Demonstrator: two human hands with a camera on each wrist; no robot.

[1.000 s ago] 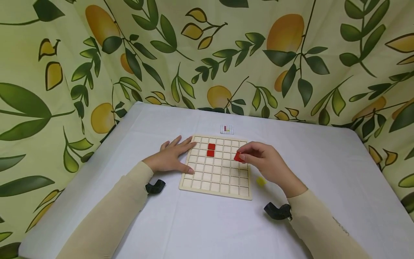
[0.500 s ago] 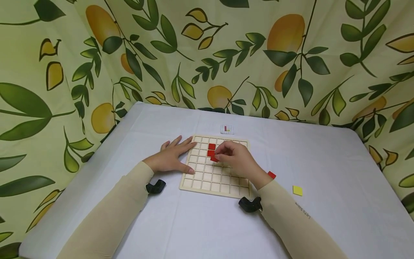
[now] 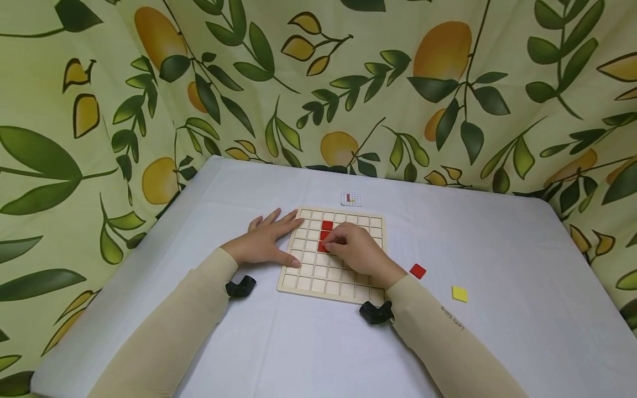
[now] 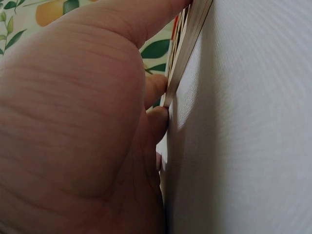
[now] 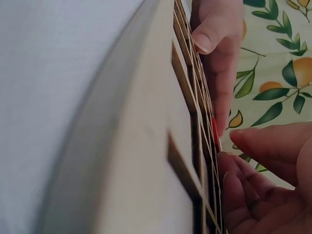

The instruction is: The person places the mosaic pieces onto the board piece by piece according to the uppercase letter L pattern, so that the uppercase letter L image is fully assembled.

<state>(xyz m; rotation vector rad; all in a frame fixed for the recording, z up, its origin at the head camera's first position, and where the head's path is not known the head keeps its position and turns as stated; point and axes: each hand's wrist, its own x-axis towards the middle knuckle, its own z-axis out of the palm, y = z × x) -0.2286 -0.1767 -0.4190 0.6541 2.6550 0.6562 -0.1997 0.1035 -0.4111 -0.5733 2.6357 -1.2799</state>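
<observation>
A wooden grid board (image 3: 318, 286) lies on the white cloth. In one of its columns, three red square tiles line up, the nearest being the red tile (image 3: 322, 247) under my right fingertips. My right hand (image 3: 355, 246) reaches over the board, its fingertips at that tile's right edge. In the right wrist view, a gap shows between the thumb (image 5: 258, 139) and the bent fingers, and a red tile (image 5: 215, 130) lies level with the grid. My left hand (image 3: 261, 241) rests spread on the board's left edge. Seen from its wrist, the left hand (image 4: 73, 117) touches the board's side (image 4: 187, 41).
Right of the board lie a loose red tile (image 3: 417, 271) and a yellow tile (image 3: 459, 293). A small card with a printed grid (image 3: 350, 199) lies beyond the far edge. A patterned curtain (image 3: 318, 83) hangs behind the table.
My right hand has moved left across the board with a red tile, which now lies below the other two. The loose red tile came into sight. My left hand stays put.
</observation>
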